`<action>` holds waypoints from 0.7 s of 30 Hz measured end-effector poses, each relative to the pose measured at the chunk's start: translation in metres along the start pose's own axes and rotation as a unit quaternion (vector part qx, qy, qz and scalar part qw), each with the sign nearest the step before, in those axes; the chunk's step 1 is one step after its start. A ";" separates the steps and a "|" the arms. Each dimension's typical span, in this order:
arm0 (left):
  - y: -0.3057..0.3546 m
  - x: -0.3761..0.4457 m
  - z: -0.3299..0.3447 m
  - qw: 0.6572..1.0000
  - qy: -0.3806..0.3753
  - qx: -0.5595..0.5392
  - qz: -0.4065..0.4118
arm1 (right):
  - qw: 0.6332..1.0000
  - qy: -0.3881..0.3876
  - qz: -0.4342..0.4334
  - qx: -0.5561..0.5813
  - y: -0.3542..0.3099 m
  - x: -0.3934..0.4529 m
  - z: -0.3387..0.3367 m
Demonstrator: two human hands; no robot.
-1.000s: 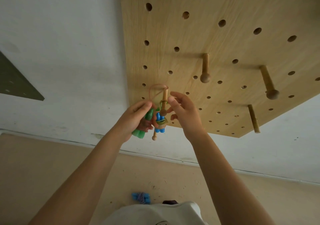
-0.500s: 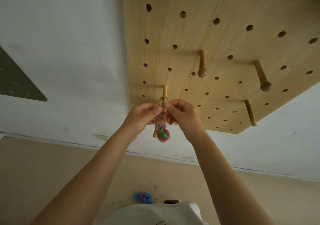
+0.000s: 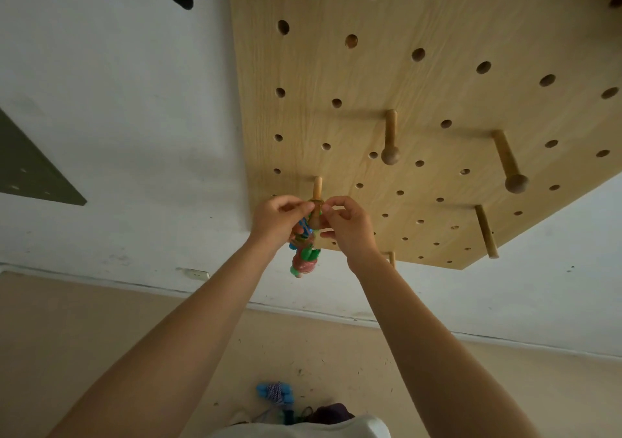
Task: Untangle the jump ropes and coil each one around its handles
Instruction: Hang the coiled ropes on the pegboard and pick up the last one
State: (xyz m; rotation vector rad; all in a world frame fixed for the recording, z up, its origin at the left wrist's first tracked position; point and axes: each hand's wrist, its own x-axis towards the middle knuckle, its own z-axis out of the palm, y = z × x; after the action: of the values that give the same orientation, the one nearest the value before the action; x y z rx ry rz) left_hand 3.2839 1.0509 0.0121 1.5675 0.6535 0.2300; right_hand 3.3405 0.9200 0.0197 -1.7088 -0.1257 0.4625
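Both hands are reaching up to a wooden peg [image 3: 317, 195] that is sticking out of the pegboard [image 3: 420, 107] near its lower left corner. The left hand [image 3: 279, 217] and the right hand [image 3: 348, 225] are each pinching, thumb against forefinger, a thin loop [image 3: 315, 201] sitting round the peg, one from nine o'clock and one from three o'clock. It seems they are spreading the loop so it seats behind the peg's knob. Below the fingers, at six o'clock from the peg, a coiled jump rope [image 3: 304, 259] with green handles and reddish cord is hanging, blue pieces showing just above it. I judge the bundle is being hung up for storage, its coiling already done. Down on the floor [image 3: 101, 336], at six o'clock in the view, a second coiled rope with blue handles [image 3: 274, 392] is lying beside a dark heap [image 3: 331, 412], well apart from the board.
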 end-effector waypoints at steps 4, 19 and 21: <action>-0.002 0.006 0.002 1.000 -0.008 -0.018 -0.006 | 1.000 0.008 0.003 -0.007 -0.002 0.002 0.002; -0.093 -0.071 -0.036 0.995 -0.054 0.064 -0.054 | 0.993 0.056 0.039 -0.096 0.077 -0.085 -0.015; -0.117 -0.095 -0.039 0.990 -0.064 0.106 -0.063 | 0.986 0.025 0.057 -0.153 0.105 -0.106 -0.027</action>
State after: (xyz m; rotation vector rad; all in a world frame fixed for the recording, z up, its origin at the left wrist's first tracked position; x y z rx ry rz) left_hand 3.1549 1.0309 -0.0733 1.7206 0.6913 -0.0358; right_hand 3.2354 0.8386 -0.0541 -2.0362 -0.0661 0.5035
